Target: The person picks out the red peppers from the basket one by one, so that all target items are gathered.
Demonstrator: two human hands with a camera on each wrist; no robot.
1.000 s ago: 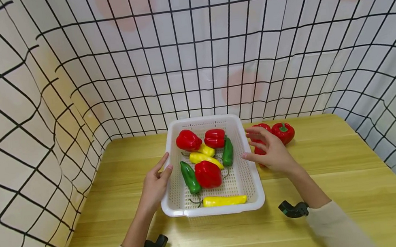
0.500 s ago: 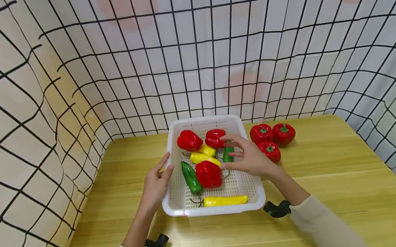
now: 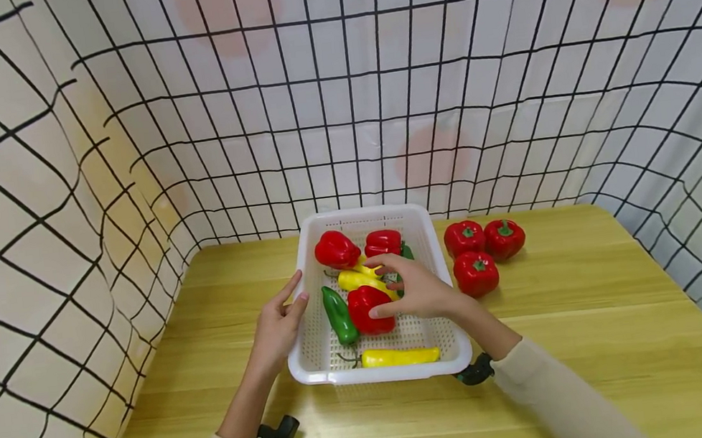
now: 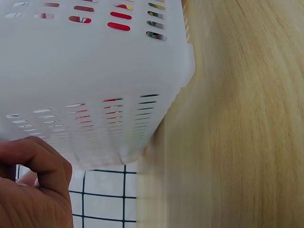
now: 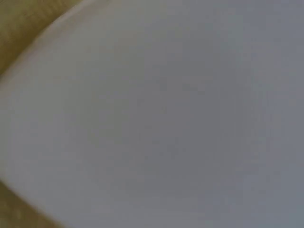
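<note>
A white plastic basket [image 3: 378, 373] stands on the wooden table. My left hand [image 3: 275, 329] holds its left rim; in the left wrist view, the bent fingers [image 4: 40, 159] lie against the basket's outer side. My right hand [image 3: 420, 290] reaches over the right rim, thumb and fingers spread above the nearest red bell pepper [image 3: 368, 312]. The thumb overlaps that pepper; contact cannot be made out. Around it lie a green chili pepper [image 3: 339, 316], a yellow pepper [image 3: 353, 280], a second green one [image 3: 406, 250] partly hidden, and a long yellow one [image 3: 400, 356] in front.
Two more red bell peppers, one at the left [image 3: 336, 249] and one at the right [image 3: 382, 242], lie at the basket's back. Outside it, three red bell peppers [image 3: 476, 273] cluster on the table [image 3: 598, 335]. A black wire grid [image 3: 347, 104] encloses the back and sides.
My right hand has moved left from beside the three outside peppers, over the rim, and down toward the nearest red bell pepper in the basket. My left hand has stayed at the rim.
</note>
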